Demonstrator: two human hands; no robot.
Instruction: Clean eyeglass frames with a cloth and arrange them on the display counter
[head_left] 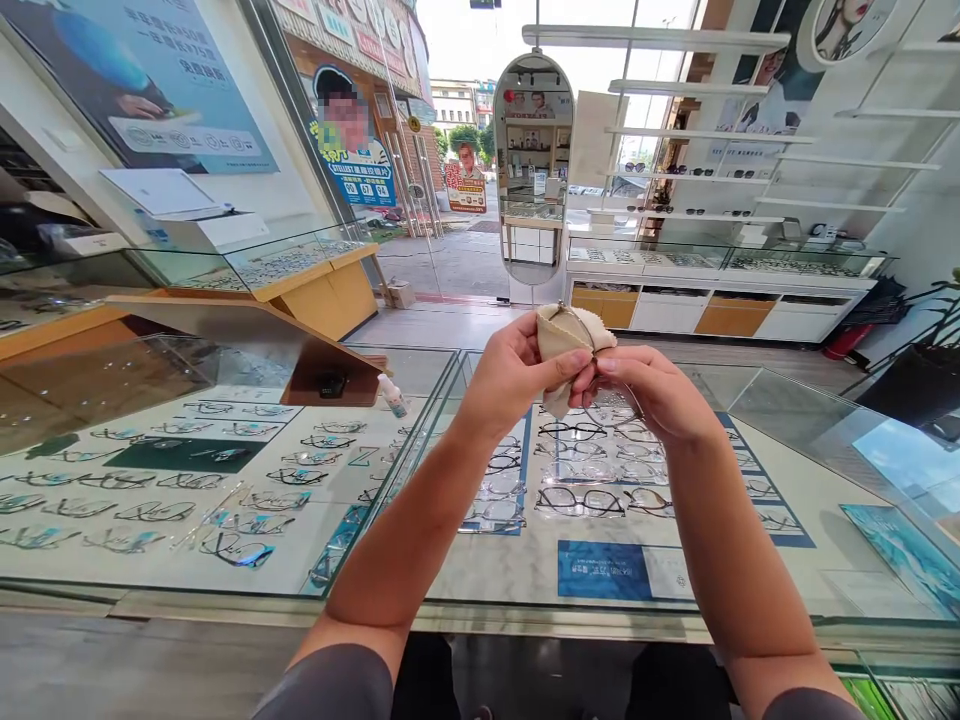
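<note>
A cream cleaning cloth (pixel 559 335) with a zigzag edge is folded about a pair of thin-rimmed eyeglasses (pixel 576 318), mostly hidden by the cloth and fingers. My left hand (pixel 517 370) is closed on the cloth, its thumb pressing across the front. With pinched fingers, my right hand (pixel 652 385) grips the eyeglasses at the cloth's right side. Both hands are held together above the glass display counter (pixel 480 575).
Rows of spectacle frames (pixel 581 500) lie under the counter glass. A small white bottle (pixel 391 395) stands left of my hands, beside a brown tilted board (pixel 330 370). An oval mirror (pixel 532 170) rises beyond the counter, with wall shelves (pixel 705 135) to its right.
</note>
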